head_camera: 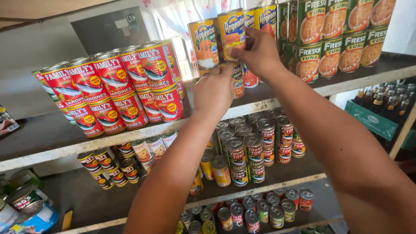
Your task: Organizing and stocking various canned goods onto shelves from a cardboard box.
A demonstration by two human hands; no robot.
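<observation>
Yellow-orange can (231,32) upright, long axis vertical, on top shelf (346,80) left of green tuna cans (333,39). Right hand (255,52) grip clamped on it; left hand (213,91) grip closed around lower can (237,80) beneath.

Top shelf — red-labelled tins (112,89) left, yellow-orange cans (225,34) centre (stacked), green cans (342,34) right.
</observation>
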